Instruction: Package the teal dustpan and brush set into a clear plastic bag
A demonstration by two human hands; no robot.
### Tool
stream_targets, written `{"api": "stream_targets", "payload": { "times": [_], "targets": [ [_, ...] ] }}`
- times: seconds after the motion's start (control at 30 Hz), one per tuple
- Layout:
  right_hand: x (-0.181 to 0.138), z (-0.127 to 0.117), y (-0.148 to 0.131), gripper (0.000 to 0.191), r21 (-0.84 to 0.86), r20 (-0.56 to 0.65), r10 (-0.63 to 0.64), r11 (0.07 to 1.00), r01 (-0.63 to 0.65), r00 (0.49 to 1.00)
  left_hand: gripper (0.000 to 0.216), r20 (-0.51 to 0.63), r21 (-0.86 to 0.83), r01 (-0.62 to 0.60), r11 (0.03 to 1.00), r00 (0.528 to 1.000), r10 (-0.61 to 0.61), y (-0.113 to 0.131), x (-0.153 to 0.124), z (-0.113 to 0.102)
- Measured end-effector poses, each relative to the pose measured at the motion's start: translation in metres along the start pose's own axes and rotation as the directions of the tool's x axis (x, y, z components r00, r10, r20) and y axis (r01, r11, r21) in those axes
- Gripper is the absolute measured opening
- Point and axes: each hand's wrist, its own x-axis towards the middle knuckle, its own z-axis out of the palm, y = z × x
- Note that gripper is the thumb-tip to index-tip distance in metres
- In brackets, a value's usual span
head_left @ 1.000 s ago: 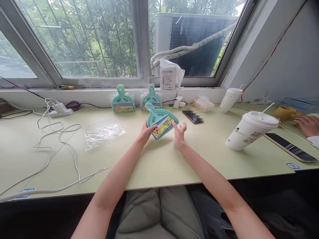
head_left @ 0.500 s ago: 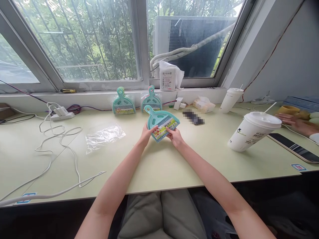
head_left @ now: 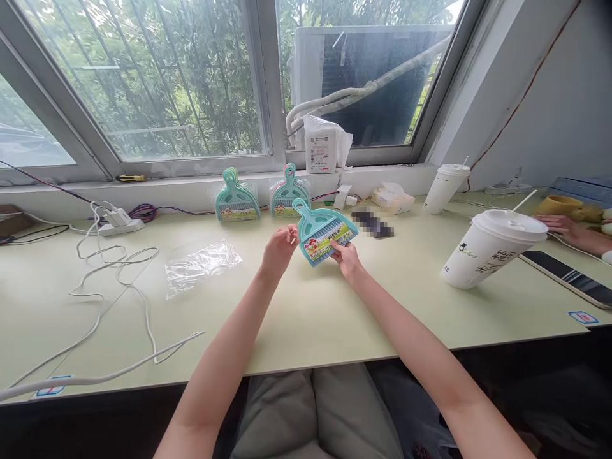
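Observation:
My right hand point(head_left: 347, 260) grips the lower edge of a small teal dustpan-and-brush set point(head_left: 322, 230) with a colourful label, held tilted above the pale green desk point(head_left: 306, 319). My left hand point(head_left: 278, 247) is just left of the set, fingers apart and off it. Two more teal dustpan sets lean against the sill behind: one in a wrapper point(head_left: 236, 203) and one with a pink handle loop point(head_left: 287, 196). An empty clear plastic wrapper point(head_left: 199, 261) lies on the desk to the left.
A tilted white lidded cup with straw point(head_left: 492, 248) stands right; a second cup point(head_left: 444, 187), a phone point(head_left: 373, 224), a tissue pack point(head_left: 393, 199), and a white packet point(head_left: 322, 146) sit behind. White cables point(head_left: 115, 268) and a charger point(head_left: 117, 220) lie left. Another person's hand point(head_left: 568, 231) and a dark tablet point(head_left: 568, 278) are far right.
My left hand let go of the dustpan set and opened. My right hand closed on it and carried it a little right and up.

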Motion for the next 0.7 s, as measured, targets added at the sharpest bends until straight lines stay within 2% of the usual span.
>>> {"api": "stream_targets", "payload": {
  "times": [0.1, 0.27, 0.5, 0.6, 0.7],
  "targets": [
    [-0.0008, 0.0006, -0.0004, 0.018, 0.004, 0.011, -0.002, 1.0, 0.002, 1.0, 0.023, 0.065, -0.018, 0.03, 0.999, 0.997, -0.029, -0.0006, -0.002, 0.0002],
    [0.0013, -0.0015, -0.0003, 0.021, 0.009, 0.011, -0.019, 1.0, 0.019, 1.0, 0.02, 0.074, 0.032, 0.066, 0.997, 0.995, -0.068, -0.0003, -0.0025, 0.0004],
    [0.005, -0.0047, 0.0008, 0.022, 0.008, 0.023, -0.024, 1.0, 0.024, 0.999, 0.016, 0.163, -0.011, 0.063, 0.998, 0.985, -0.06, -0.0027, -0.002, 0.0026],
    [0.0058, -0.0055, 0.0018, 0.023, 0.004, 0.04, -0.026, 1.0, 0.026, 0.999, 0.017, 0.182, 0.043, 0.077, 0.996, 0.98, -0.083, -0.0043, -0.0026, 0.0038],
    [0.0056, -0.0054, 0.0024, 0.023, 0.003, 0.041, -0.023, 1.0, 0.023, 0.999, 0.017, 0.267, 0.1, 0.052, 0.994, 0.961, -0.077, -0.0074, -0.0041, 0.0063]
  ]
}}
